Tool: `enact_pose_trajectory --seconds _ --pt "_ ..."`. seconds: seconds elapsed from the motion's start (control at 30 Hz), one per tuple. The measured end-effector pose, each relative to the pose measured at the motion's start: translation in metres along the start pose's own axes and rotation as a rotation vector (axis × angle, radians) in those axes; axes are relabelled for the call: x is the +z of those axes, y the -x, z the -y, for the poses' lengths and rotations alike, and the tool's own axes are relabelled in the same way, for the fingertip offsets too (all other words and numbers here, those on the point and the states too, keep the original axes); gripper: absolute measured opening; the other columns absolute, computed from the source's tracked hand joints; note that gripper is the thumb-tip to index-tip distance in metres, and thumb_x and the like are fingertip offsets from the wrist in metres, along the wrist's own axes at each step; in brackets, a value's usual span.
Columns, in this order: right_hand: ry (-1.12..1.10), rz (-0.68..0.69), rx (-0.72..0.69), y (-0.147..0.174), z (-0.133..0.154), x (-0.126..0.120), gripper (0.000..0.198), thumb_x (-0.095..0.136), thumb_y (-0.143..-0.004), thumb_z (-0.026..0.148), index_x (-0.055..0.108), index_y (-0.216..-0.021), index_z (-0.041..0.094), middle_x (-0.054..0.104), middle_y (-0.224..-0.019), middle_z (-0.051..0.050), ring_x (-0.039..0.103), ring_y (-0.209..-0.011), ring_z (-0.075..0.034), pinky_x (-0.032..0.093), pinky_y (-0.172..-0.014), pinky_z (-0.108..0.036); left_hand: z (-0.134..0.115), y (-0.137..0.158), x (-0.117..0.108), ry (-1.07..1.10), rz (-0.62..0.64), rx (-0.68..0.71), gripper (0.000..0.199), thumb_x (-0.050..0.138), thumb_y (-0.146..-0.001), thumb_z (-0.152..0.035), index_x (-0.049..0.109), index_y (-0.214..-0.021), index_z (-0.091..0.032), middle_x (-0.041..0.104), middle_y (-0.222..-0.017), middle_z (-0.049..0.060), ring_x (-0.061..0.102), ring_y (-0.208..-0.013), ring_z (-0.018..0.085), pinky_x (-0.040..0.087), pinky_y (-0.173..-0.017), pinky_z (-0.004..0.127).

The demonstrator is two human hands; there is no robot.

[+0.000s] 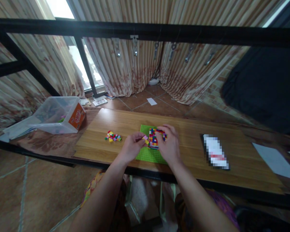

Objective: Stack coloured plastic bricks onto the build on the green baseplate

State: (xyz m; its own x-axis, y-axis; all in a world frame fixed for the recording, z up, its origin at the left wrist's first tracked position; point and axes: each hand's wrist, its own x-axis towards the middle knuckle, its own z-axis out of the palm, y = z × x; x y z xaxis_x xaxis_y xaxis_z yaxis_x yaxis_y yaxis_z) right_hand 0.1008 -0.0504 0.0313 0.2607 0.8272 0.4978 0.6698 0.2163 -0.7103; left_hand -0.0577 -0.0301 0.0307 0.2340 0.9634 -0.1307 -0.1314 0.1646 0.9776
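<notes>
A green studded baseplate (151,157) lies on the wooden tabletop in front of me. On it stands a block of many small coloured toy bricks (154,138), partly covered by my right hand. My left hand (131,146) pinches small pink and yellow toy bricks (145,139) at the left side of the block. Thumb and fingers of my right hand (169,143) are bent around the block's top and right side, gripping it. Left of my left hand, a loose pile of small mixed-colour bricks (113,137) lies on the wood.
A clear plastic bin (55,117) with an orange label stands at the left, some coloured pieces inside. A blurred-out dark-edged flat object (215,152) lies on the right of the tabletop (188,154). White paper (275,159) is farther right. A black metal bar (145,30) crosses beyond the table.
</notes>
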Motion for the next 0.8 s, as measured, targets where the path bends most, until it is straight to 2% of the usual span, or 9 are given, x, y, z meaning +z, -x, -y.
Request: enact_pose_trajectory --seconds 0.17,0.3,0.5,0.67,0.8 --pt "-0.062 0.154 -0.091 0.003 0.012 -0.001 0.019 0.056 -0.092 0.033 0.072 -0.092 0.024 0.07 -0.101 -0.007 0.062 -0.101 -0.025 0.046 -0.095 -0.043 -0.001 0.001 0.001 0.005 -0.011 0.029 0.017 0.074 -0.07 -0.025 0.066 -0.079 -0.013 0.066 -0.073 -0.001 0.061 -0.063 0.009 0.05 -0.063 0.022" --pt "-0.073 0.236 -0.1 0.004 0.015 0.0 0.019 0.057 -0.093 0.036 0.072 -0.087 0.025 0.072 -0.094 -0.006 0.063 -0.094 -0.024 0.046 -0.089 -0.04 -0.001 0.002 0.004 0.009 0.005 0.07 0.024 0.075 -0.072 -0.034 0.066 -0.079 -0.013 0.065 -0.072 -0.001 0.06 -0.064 0.009 0.051 -0.065 0.023" --pt "-0.14 0.264 -0.049 0.002 0.013 -0.003 0.02 0.057 -0.092 0.036 0.071 -0.083 0.024 0.071 -0.086 -0.004 0.062 -0.087 -0.022 0.044 -0.084 -0.038 -0.004 0.003 0.008 0.053 0.019 0.079 0.027 0.076 -0.073 -0.036 0.064 -0.081 -0.014 0.064 -0.07 -0.002 0.06 -0.061 0.009 0.051 -0.063 0.023" --pt "-0.21 0.285 -0.019 0.001 0.014 -0.005 0.02 0.058 -0.091 0.036 0.07 -0.083 0.023 0.071 -0.086 -0.003 0.063 -0.087 -0.021 0.044 -0.084 -0.037 -0.003 0.003 0.007 0.076 -0.002 0.115 0.027 0.078 -0.072 -0.036 0.067 -0.081 -0.013 0.066 -0.072 -0.002 0.06 -0.066 0.009 0.052 -0.07 0.023" --pt "-0.26 0.289 0.024 0.001 0.015 -0.005 0.018 0.058 -0.09 0.034 0.069 -0.081 0.022 0.069 -0.083 -0.003 0.062 -0.082 -0.02 0.046 -0.079 -0.034 -0.004 0.005 0.007 0.065 -0.006 0.122 0.026 0.08 -0.071 -0.035 0.07 -0.081 -0.013 0.067 -0.071 -0.001 0.06 -0.066 0.01 0.05 -0.069 0.024"
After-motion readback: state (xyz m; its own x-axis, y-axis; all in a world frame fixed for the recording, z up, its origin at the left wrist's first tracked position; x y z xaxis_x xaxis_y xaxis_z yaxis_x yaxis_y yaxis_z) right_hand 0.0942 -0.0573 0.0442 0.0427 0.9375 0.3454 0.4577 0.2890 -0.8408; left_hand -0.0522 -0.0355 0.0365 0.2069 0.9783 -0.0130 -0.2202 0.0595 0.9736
